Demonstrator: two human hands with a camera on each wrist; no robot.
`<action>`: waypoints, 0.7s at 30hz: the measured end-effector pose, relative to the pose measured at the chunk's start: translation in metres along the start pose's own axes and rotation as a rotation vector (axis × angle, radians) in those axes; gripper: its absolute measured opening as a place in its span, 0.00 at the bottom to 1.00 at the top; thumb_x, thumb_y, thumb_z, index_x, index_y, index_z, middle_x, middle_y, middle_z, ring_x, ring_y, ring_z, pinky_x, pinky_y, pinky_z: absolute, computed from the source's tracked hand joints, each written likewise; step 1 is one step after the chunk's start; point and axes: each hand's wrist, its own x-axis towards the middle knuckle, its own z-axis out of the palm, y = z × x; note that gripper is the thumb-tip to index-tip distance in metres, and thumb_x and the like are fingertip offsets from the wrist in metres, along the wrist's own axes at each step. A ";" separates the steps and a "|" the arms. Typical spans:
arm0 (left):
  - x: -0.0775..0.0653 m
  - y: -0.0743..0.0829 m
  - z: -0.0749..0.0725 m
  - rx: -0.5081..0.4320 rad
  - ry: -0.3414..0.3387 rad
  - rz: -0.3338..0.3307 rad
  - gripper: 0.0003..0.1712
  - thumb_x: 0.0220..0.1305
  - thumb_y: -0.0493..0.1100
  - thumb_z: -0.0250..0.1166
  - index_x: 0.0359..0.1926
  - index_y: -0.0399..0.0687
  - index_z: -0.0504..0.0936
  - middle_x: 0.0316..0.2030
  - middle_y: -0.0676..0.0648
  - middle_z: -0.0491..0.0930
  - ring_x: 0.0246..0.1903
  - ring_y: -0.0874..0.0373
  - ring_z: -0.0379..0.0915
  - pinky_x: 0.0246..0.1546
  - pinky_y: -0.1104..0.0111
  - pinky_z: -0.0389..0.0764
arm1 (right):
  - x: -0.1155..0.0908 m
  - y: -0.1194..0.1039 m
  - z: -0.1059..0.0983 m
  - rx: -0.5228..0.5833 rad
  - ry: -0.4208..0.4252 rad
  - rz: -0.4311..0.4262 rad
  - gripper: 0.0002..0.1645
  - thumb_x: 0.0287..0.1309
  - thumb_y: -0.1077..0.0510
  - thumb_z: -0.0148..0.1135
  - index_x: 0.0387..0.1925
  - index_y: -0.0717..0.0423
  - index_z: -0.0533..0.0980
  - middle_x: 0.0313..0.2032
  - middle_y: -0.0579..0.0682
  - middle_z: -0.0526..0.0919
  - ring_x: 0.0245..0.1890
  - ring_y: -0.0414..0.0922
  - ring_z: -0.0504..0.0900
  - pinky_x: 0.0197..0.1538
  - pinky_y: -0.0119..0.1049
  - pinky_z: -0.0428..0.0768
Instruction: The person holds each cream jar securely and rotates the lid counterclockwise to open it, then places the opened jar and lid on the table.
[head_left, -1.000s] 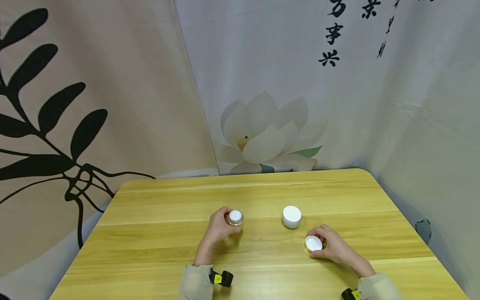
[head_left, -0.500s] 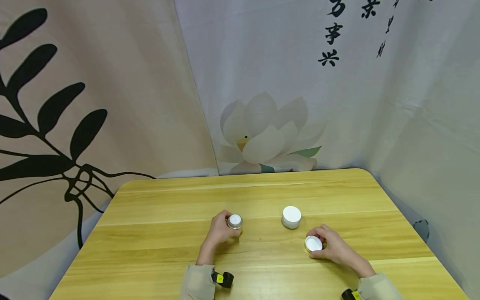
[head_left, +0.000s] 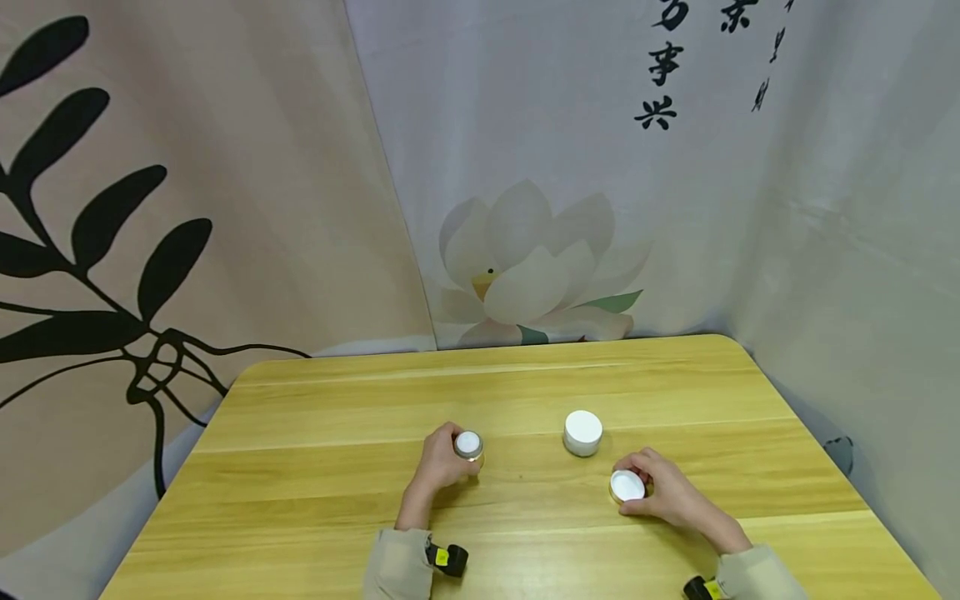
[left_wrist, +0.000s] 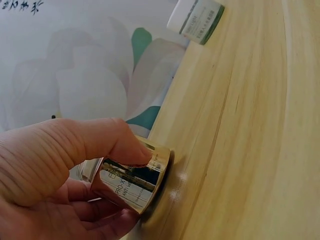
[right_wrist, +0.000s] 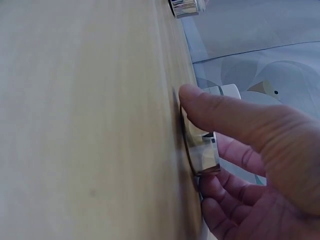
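My left hand [head_left: 438, 462] grips a gold cream jar [head_left: 469, 447] round its side, thumb on one side and fingers on the other. The jar stands upright without its lid, its white top facing up. Shiny gold sides with printed lettering show in the left wrist view, the jar's base [left_wrist: 162, 172] right at the tabletop. To the right, my right hand [head_left: 667, 492] pinches a gold jar lid [head_left: 627, 487] between thumb and fingers. Its white inside faces up, and in the right wrist view the lid's edge [right_wrist: 204, 155] lies close along the wood.
A white lidded jar [head_left: 582, 434] stands between the hands, a little farther back; its label and green base [left_wrist: 202, 22] show in the left wrist view. The wooden table [head_left: 337, 400] ends at a printed curtain [head_left: 540, 167] behind it.
My left hand has brought the gold jar down to the table and slightly toward me. The right hand and its lid have stayed in place.
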 end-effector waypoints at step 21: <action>0.004 0.036 0.003 0.133 0.031 0.158 0.39 0.41 0.43 0.75 0.56 0.32 0.72 0.46 0.39 0.76 0.47 0.43 0.67 0.48 0.50 0.68 | 0.000 0.004 0.002 -0.006 0.012 -0.004 0.26 0.37 0.55 0.77 0.41 0.56 0.77 0.35 0.47 0.72 0.32 0.38 0.67 0.33 0.30 0.68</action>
